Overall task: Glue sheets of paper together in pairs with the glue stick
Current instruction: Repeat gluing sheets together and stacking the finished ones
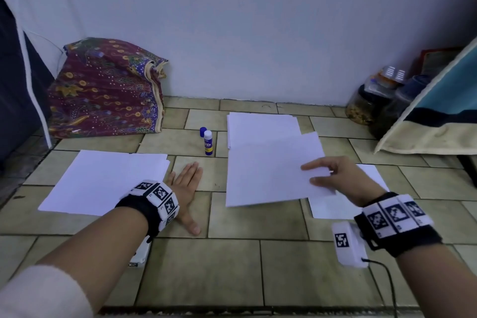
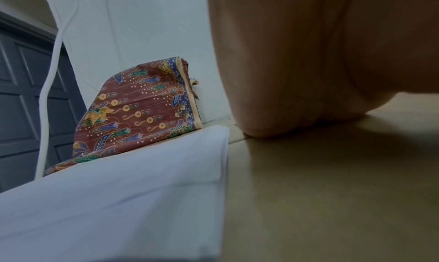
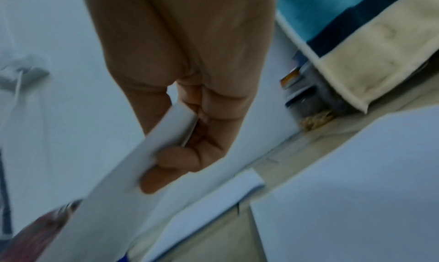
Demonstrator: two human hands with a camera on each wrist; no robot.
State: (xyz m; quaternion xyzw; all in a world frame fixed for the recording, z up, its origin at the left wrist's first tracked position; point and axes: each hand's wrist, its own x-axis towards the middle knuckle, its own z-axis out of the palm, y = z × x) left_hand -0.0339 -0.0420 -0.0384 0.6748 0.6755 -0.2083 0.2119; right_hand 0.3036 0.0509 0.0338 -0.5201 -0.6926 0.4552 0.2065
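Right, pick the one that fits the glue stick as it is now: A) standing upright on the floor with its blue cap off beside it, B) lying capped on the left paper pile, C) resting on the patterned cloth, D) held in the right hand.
A: the glue stick stands upright on the tiled floor, its blue cap right next to it.

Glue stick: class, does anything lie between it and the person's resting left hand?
Nothing visible does. The glue stick stands upright with its blue cap off beside it, and only bare tiled floor separates it from the left hand, which rests flat beside the left paper stack.
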